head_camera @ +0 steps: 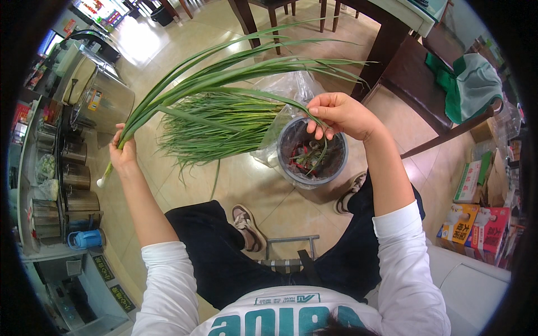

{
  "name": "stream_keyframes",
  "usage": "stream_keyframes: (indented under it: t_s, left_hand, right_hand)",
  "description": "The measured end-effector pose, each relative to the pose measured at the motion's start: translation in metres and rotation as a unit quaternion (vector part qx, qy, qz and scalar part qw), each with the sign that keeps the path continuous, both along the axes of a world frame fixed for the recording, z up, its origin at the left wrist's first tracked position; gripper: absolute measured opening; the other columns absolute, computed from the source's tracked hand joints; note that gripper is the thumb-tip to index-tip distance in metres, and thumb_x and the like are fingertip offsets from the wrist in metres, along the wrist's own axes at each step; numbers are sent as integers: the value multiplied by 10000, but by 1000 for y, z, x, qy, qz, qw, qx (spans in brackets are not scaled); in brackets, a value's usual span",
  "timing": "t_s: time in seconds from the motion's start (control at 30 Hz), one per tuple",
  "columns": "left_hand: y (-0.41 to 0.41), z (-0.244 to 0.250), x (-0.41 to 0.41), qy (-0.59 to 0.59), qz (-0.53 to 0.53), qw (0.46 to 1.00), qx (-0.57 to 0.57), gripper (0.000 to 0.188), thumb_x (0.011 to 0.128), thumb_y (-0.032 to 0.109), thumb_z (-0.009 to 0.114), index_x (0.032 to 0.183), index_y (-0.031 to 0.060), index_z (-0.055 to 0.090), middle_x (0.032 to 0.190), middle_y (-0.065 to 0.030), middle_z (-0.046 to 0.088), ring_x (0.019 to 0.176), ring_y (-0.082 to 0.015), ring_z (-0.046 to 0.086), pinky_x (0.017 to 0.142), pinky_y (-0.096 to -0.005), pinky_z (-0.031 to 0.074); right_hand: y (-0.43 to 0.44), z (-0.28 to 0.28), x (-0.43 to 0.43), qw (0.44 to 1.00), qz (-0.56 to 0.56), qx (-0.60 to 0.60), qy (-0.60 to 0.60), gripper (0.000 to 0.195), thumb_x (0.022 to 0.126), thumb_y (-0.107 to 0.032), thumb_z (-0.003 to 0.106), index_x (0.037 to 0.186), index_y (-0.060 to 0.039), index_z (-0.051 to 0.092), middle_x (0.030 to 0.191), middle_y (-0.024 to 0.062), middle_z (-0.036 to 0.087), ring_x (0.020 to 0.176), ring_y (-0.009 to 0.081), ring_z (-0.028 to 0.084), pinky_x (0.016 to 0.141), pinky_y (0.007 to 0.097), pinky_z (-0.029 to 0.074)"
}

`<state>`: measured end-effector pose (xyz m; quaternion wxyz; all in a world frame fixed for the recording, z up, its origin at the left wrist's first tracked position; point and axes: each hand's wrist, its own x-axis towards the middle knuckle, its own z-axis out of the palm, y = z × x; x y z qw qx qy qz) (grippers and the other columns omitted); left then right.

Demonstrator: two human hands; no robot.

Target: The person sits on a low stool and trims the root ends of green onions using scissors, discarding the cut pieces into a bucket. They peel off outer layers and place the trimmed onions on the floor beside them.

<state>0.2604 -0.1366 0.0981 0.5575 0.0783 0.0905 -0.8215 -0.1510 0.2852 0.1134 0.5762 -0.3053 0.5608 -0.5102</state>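
My left hand (pixel 123 147) grips a bunch of long green scallions (pixel 189 84) near the white root end, and their leaves arch off to the right. With its fingertips, my right hand (pixel 338 117) pinches a leaf of the bunch above a grey bin (pixel 342 161). The bin is lined with clear plastic and holds green and red scraps (pixel 309 157). A large heap of thin green stalks (pixel 222 126) lies on the floor left of the bin, partly on a clear plastic bag (pixel 290 84).
At the right stands a dark chair (pixel 420 84) with a green and white cloth (pixel 475 88); cardboard boxes (pixel 475 231) are stacked below it. Shelves with metal pots (pixel 77 176), a blue jug (pixel 86 239) and a large clear container (pixel 105 98) line the left side.
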Motion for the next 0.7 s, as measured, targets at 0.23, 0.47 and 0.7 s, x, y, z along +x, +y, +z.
stream_keyframes:
  t_s: [0.23, 0.47, 0.7]
  left_hand:
    - [-4, -3, 4, 13, -9, 1000, 2, 505, 1023, 450, 380, 639, 123, 355, 572, -10, 311, 579, -167, 430, 886, -487, 463]
    - [-23, -1, 32, 26, 20, 999, 12, 501, 1008, 463, 383, 641, 122, 364, 546, -11, 308, 557, -176, 421, 852, -485, 467]
    - [-34, -8, 64, 60, 39, 997, 39, 462, 1008, 399, 384, 640, 120, 365, 548, -18, 321, 552, -180, 416, 814, -500, 472]
  right_hand:
    - [-9, -18, 1, 986, -152, -23, 61, 119, 1012, -163, 514, 1012, -44, 516, 912, 128, 702, 670, 116, 676, 452, 202, 436]
    - [1, -25, -12, 992, -107, 13, 69, 157, 1042, -210, 413, 1015, -64, 464, 881, 126, 700, 580, 76, 584, 422, 190, 333]
    - [32, -41, -37, 971, -59, 21, 231, 131, 1002, -170, 486, 964, -55, 536, 779, 23, 632, 655, 75, 527, 577, 240, 406]
